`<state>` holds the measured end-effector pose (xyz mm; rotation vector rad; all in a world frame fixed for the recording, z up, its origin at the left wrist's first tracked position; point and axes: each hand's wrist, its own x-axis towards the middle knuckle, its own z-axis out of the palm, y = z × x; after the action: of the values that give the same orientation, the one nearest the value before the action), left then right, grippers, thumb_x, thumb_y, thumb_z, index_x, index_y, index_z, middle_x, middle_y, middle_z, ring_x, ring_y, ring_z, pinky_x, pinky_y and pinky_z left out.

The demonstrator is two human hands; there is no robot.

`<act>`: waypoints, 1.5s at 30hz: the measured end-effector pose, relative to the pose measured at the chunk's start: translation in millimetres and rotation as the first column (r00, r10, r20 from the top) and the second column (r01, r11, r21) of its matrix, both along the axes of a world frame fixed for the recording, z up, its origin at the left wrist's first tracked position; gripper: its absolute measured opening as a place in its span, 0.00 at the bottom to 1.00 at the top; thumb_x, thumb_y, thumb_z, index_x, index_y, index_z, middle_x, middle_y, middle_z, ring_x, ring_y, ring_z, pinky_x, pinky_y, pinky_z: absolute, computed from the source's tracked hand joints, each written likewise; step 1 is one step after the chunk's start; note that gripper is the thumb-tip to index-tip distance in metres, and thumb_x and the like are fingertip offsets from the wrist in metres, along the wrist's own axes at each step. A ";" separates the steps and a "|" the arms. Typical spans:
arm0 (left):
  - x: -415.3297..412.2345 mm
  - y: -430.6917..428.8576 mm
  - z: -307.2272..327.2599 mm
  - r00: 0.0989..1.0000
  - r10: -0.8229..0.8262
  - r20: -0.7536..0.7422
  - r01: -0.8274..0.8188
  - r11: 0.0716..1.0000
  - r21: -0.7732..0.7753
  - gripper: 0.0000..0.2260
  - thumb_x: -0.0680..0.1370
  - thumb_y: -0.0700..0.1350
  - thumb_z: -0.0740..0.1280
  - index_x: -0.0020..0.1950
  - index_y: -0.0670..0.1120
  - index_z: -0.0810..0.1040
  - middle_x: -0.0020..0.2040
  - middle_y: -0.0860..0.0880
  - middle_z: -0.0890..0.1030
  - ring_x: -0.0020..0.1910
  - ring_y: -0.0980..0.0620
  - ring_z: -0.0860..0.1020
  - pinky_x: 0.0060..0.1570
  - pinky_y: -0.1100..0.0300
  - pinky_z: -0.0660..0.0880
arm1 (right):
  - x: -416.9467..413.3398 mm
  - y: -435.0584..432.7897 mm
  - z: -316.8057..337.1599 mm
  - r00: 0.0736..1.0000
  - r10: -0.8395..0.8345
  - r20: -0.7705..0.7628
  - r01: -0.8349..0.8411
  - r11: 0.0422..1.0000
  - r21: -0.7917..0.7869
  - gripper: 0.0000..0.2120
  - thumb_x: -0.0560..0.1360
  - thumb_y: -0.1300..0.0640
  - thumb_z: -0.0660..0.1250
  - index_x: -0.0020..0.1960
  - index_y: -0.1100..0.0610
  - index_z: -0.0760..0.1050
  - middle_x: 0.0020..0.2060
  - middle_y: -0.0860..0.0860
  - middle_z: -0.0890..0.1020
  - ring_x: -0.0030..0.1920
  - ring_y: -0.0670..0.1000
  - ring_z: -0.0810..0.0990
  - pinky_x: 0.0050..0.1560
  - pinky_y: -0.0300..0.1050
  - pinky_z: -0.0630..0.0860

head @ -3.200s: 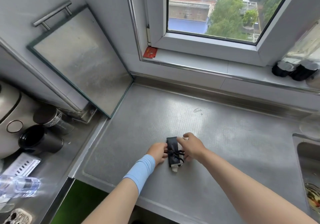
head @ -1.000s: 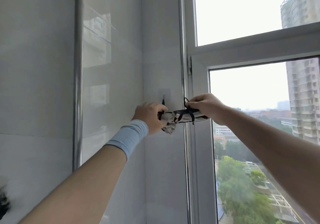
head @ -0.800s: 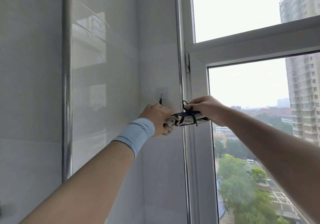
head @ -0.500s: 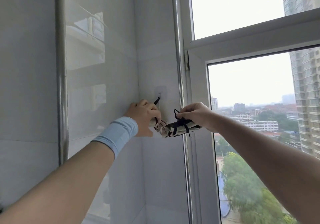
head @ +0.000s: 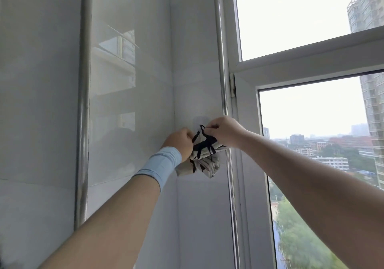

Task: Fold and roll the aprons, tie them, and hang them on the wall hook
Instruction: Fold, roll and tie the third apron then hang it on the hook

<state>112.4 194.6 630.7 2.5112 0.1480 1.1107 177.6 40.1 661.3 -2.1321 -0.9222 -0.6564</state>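
Pale blue wristband (head: pixel 160 162) on the left forearm, nearest. Left hand (head: pixel 179 142) is curled on the left side of the rolled apron (head: pixel 204 161), gripping it. Right hand (head: pixel 222 131) pinches the black tie string (head: pixel 203 144) loop at the roll's top. The off-white roll is held in the air, touching the tiled wall (head: pixel 128 102), just below the clear hook pad (head: pixel 198 120). Metal pipe (head: pixel 83 102) stands left, window (head: pixel 311 65) right, with buildings beyond.

The apron bundle (head: pixel 204 158) has the left hand (head: pixel 179 144) touching it at 9 o'clock, the right hand (head: pixel 223 131) at 1, the wall hook (head: pixel 199 120) at 12 and the window (head: pixel 311 133) at 3.
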 end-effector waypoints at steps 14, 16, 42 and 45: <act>26.1 2.4 25.9 0.967 -0.251 0.039 0.243 0.869 -0.431 0.08 0.81 0.42 0.59 0.46 0.46 0.77 0.48 0.46 0.74 0.47 0.51 0.70 0.50 0.59 0.66 | 15.1 28.8 26.1 0.983 -0.153 0.099 0.169 0.970 -0.174 0.11 0.79 0.51 0.64 0.39 0.50 0.80 0.36 0.50 0.79 0.41 0.55 0.77 0.35 0.42 0.70; 22.8 5.5 23.1 0.953 -0.295 0.065 0.289 0.832 -0.473 0.06 0.78 0.45 0.66 0.51 0.46 0.82 0.47 0.49 0.79 0.46 0.50 0.75 0.52 0.60 0.70 | 14.9 26.4 28.8 0.990 -0.128 0.065 0.139 0.971 -0.192 0.10 0.79 0.52 0.64 0.46 0.55 0.82 0.40 0.53 0.80 0.42 0.55 0.77 0.40 0.44 0.73; 51.8 13.1 31.5 0.996 -0.086 -0.028 0.067 0.910 -0.408 0.15 0.78 0.52 0.64 0.34 0.46 0.72 0.39 0.47 0.76 0.35 0.49 0.73 0.37 0.62 0.70 | -2.9 43.5 34.2 0.855 -0.480 0.198 0.513 0.841 -0.173 0.07 0.73 0.60 0.66 0.37 0.57 0.71 0.34 0.51 0.75 0.30 0.51 0.73 0.25 0.38 0.65; 52.9 14.4 29.1 0.992 -0.102 -0.070 0.071 0.932 -0.356 0.15 0.80 0.49 0.63 0.33 0.50 0.67 0.47 0.47 0.73 0.46 0.49 0.70 0.47 0.60 0.68 | 1.8 45.4 33.3 0.849 -0.496 0.182 0.524 0.835 -0.169 0.09 0.74 0.57 0.66 0.37 0.56 0.69 0.34 0.51 0.74 0.31 0.51 0.72 0.26 0.38 0.65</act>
<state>165.3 209.1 659.8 2.2203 0.2365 0.8521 179.4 85.5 694.6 -2.5856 -0.4894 -1.0097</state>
